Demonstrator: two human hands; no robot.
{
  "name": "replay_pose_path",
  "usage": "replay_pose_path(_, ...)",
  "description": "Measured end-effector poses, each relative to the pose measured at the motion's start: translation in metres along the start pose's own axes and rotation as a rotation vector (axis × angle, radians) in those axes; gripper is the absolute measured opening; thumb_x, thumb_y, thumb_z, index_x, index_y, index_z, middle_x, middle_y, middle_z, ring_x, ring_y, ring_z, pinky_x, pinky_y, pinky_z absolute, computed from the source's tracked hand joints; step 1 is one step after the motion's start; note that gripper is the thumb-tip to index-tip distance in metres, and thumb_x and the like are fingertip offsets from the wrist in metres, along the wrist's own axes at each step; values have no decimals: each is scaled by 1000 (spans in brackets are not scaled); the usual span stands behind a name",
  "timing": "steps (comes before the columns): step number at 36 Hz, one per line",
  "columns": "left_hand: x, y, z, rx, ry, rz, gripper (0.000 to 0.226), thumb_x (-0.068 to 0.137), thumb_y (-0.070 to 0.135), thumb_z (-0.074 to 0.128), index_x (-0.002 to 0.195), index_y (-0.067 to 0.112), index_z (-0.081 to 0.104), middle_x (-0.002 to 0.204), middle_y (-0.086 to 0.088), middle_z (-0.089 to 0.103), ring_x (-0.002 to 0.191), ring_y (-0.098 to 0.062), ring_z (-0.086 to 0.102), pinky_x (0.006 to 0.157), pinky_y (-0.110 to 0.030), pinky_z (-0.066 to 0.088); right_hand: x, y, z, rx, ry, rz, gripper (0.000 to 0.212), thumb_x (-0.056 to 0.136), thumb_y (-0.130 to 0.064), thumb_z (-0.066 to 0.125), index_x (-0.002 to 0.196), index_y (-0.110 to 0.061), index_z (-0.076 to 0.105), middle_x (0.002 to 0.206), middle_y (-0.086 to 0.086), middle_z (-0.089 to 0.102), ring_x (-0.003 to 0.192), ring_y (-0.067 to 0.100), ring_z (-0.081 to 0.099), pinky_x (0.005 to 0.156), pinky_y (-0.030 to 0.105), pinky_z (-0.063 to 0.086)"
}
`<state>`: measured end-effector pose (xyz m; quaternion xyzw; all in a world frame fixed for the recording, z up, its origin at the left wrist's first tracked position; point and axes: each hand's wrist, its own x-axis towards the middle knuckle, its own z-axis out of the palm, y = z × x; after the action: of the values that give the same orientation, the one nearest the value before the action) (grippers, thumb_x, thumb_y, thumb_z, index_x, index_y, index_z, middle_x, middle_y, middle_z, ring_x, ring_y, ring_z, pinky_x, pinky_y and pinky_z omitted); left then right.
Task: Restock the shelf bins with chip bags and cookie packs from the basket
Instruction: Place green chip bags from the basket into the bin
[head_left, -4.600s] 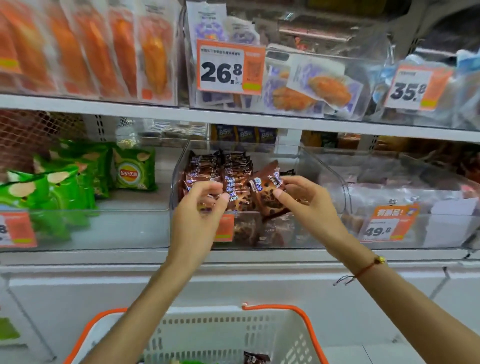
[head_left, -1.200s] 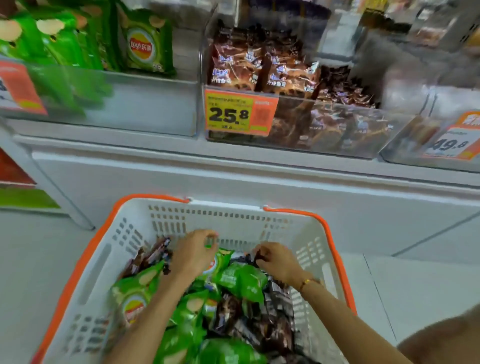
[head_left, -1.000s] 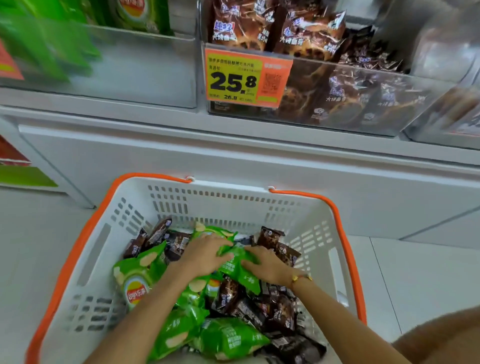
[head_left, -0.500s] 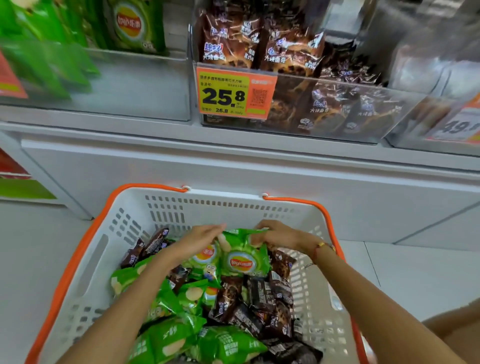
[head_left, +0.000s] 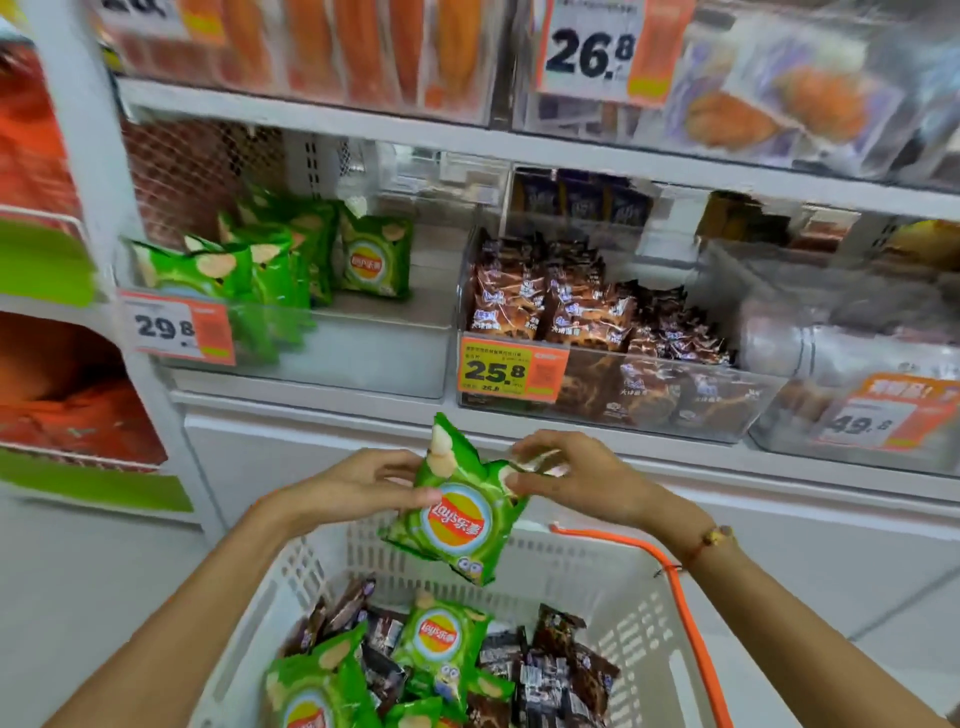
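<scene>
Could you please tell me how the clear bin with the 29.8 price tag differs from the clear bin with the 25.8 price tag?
The clear plastic bin tagged 29.8 holds green chip bags; the clear plastic bin tagged 25.8 holds brown cookie packs. The 29.8 bin's bags crowd its left side, leaving bare floor on the right, while the 25.8 bin's packs spread across its width. The 29.8 bin sits left of the 25.8 bin. Both sit on the same white shelf and carry orange price tags.

Shop: snack shelves w/ price tags, clear bins, shopping basket.
</scene>
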<state>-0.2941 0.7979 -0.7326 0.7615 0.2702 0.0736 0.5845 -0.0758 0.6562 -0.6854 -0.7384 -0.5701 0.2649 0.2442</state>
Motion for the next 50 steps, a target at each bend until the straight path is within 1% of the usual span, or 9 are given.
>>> replay_pose_path(5, -28, 33, -44, 85, 97, 74, 48, 52, 66, 82, 93, 42, 73, 104, 22, 70, 102, 4, 64, 92, -20, 49, -3, -64, 5, -212, 213, -262, 47, 79, -47, 72, 121, -29, 61, 119, -11, 62, 106, 8, 57, 88, 30, 48)
replay_pose_path(8, -42, 60, -69, 124, 161, 105, 27, 67, 48, 73, 93, 42, 72, 98, 29, 69, 98, 10, 62, 95, -20, 49, 4, -105, -1, -350, 310, -402, 62, 75, -57, 71, 127, -28, 56, 118, -8, 61, 107, 11, 55, 88, 31, 46)
replay_pose_path(15, -58, 100, -131, 256, 417, 227, 104, 53, 81, 69, 134, 18, 54, 133, 7, 58, 120, -7, 56, 106, -36, 44, 49, -179, -22, -620, 473, -482, 73, 77, -68, 60, 135, -27, 44, 120, -4, 58, 116, 19, 49, 91, 35, 30)
replay_pose_path(20, -49, 113, -154, 227, 662, 400, 22, 87, 37, 62, 108, 30, 62, 110, 17, 64, 106, -3, 59, 89, -20, 49, 96, -209, -37, -294, 309, -302, 65, 76, -61, 67, 125, -20, 56, 113, 3, 66, 107, 23, 60, 91, 39, 45)
replay_pose_path(23, -39, 100, -177, 260, 919, 414, 15, 90, 41, 60, 100, 32, 67, 103, 9, 66, 97, -7, 60, 82, -31, 51, 128, -211, -46, -7, 244, -154, 49, 75, -50, 74, 106, -12, 67, 102, 5, 70, 96, 19, 64, 77, 30, 51)
replay_pose_path(26, -31, 84, -197, 704, 1068, 289, 22, 91, 39, 60, 110, 30, 66, 105, 7, 64, 97, -16, 57, 83, -38, 49, 162, -205, -53, 20, 244, -62, 43, 76, -44, 76, 96, -7, 65, 95, 6, 67, 84, 16, 61, 58, 22, 45)
replay_pose_path(30, -13, 66, -205, 943, 1073, 207, 30, 95, 44, 49, 113, 29, 67, 114, 5, 64, 102, -20, 58, 81, -36, 46, 205, -199, -51, -197, 297, 11, 57, 73, -51, 74, 105, -9, 54, 106, 7, 61, 98, 25, 60, 83, 38, 52)
replay_pose_path(39, 16, 41, -209, 958, 1182, 219, 51, 99, 46, 35, 75, 18, 70, 79, -7, 68, 85, -30, 56, 74, -40, 39, 283, -175, -15, -516, 255, -39, 71, 80, -40, 71, 138, -17, 39, 135, 11, 51, 121, 31, 50, 102, 43, 41)
replay_pose_path(50, 20, 35, -210, 930, 1184, 213, 61, 97, 54, 22, 78, 22, 70, 81, -4, 68, 88, -25, 53, 76, -37, 32, 305, -163, -4, -813, 452, -211, 60, 80, -45, 69, 135, -32, 48, 138, 4, 49, 128, 28, 40, 108, 39, 25)
